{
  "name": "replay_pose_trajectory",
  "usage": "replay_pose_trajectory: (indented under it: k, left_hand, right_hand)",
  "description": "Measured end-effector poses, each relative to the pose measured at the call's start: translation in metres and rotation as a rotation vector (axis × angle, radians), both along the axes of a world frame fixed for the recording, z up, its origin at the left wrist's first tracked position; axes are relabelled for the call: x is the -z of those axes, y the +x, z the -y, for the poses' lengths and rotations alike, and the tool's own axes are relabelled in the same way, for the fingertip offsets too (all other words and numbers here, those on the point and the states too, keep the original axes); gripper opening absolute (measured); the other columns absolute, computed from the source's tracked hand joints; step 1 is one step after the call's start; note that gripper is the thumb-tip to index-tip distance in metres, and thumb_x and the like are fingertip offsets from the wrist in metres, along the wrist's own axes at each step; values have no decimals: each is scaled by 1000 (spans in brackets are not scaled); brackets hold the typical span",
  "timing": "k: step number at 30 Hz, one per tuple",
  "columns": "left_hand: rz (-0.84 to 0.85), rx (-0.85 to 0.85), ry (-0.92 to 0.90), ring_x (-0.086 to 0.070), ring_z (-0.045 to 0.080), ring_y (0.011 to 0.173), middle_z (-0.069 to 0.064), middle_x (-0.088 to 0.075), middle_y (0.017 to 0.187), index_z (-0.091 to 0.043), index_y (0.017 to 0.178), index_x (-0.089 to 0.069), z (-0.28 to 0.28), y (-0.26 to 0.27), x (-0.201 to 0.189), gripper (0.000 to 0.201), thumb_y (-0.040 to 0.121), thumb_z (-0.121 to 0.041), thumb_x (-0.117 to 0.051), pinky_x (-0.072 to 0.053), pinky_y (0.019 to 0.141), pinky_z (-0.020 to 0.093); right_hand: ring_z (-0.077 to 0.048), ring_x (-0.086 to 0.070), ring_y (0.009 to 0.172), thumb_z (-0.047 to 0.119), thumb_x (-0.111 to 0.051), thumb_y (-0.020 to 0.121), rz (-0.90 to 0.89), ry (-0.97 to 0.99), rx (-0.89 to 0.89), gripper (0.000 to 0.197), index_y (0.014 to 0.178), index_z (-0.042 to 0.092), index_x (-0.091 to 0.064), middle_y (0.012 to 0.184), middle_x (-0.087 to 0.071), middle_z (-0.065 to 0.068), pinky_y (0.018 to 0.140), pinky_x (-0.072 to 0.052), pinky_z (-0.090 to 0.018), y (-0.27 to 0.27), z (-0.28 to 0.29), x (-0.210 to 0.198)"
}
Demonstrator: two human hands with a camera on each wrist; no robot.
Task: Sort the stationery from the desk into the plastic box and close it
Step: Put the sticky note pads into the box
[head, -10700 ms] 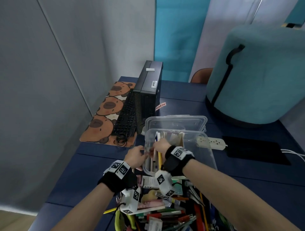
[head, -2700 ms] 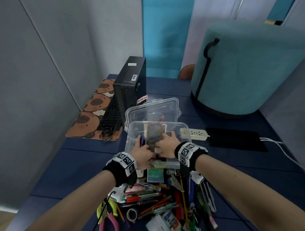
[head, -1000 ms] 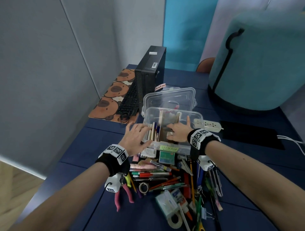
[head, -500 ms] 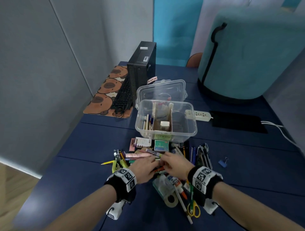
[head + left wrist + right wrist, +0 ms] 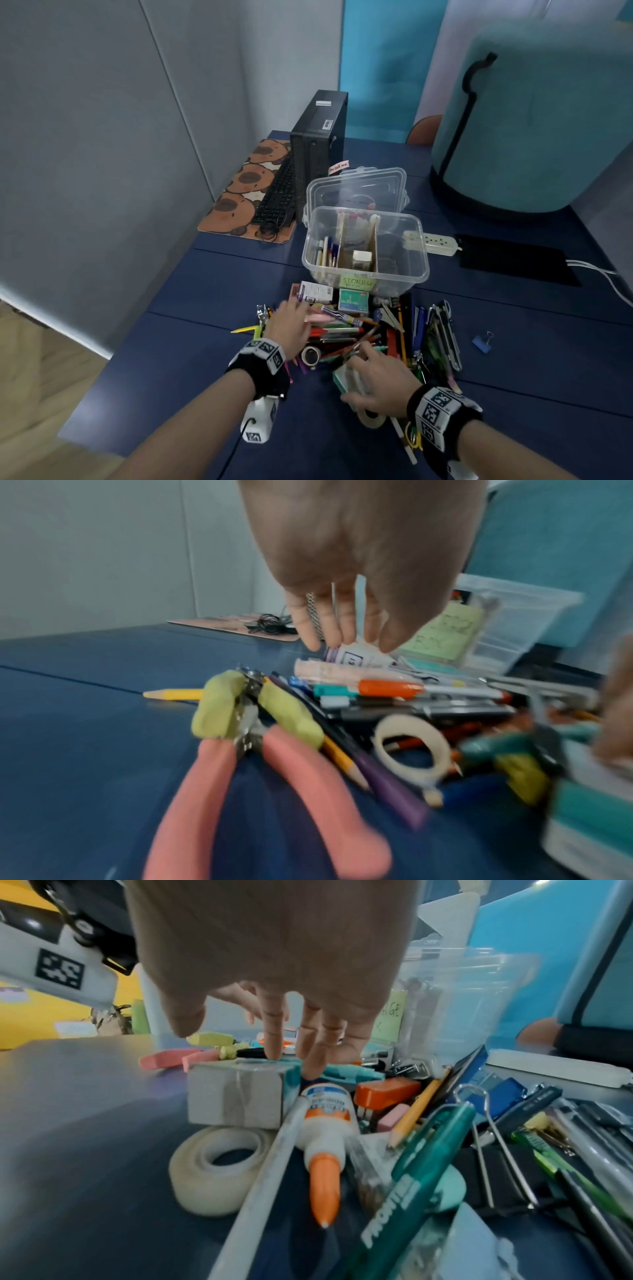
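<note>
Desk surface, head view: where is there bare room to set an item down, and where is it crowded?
Bare desk lies left of the stationery pile, and right of it around the lone blue binder clip. Crowded: directly in front of the plastic box, where both hands work.

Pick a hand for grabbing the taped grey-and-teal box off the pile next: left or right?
Right, probably. The right hand hangs over the taped box, fingertips on its top edge. The left hand is open across the pile, over the pens near the plastic box.
</note>
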State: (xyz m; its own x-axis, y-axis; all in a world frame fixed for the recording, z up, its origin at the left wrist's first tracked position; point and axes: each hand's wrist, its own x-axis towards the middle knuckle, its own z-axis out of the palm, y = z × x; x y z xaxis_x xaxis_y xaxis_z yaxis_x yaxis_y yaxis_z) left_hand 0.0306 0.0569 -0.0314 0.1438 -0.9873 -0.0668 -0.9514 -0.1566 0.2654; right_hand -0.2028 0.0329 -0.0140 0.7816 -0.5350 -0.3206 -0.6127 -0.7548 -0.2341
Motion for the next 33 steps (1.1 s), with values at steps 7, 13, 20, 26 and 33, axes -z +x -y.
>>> replay_pose_trajectory:
  k: [7,13,20,26,33]
  left_hand:
    - [-177,-240,264,-26,32,134,1,-27,150,-19,148,-21,68,24,1,64,92,-15,-52,-37,104,48]
    - [55,-123,347,-35,33,126,8,-40,135,-17,137,-39,90,31,9,49,90,-12,-52,-44,97,46]
    - [114,29,207,-48,30,118,7,-49,127,-18,134,-41,84,53,-10,46,91,-22,-57,-44,94,43]
    - [-72,59,249,-57,19,100,-2,-61,109,-21,108,-53,60,89,-70,28,85,-28,-67,-42,79,29]
    - [-392,76,216,-63,3,92,-11,-68,102,-23,107,-63,67,90,-150,29,81,-29,-75,-51,84,23]
  right_hand:
    - [-13,-51,77,58,-42,89,112,86,133,40,116,29,-48,109,-36,7,72,-48,-32,10,8,-11]
    - [-10,-57,82,49,-45,94,270,91,153,28,112,29,-52,109,-37,11,74,-50,-29,11,25,-26]
    - [-7,-48,85,39,-49,96,451,-116,188,21,108,24,-58,102,-42,9,77,-46,-23,31,100,-65]
    - [-21,-41,123,35,-45,96,137,-268,240,30,126,32,-51,127,-48,3,106,-28,-49,67,172,-74]
    - [-22,-33,136,45,-45,96,-40,-224,148,34,128,37,-50,136,-53,10,110,4,-64,68,189,-67]
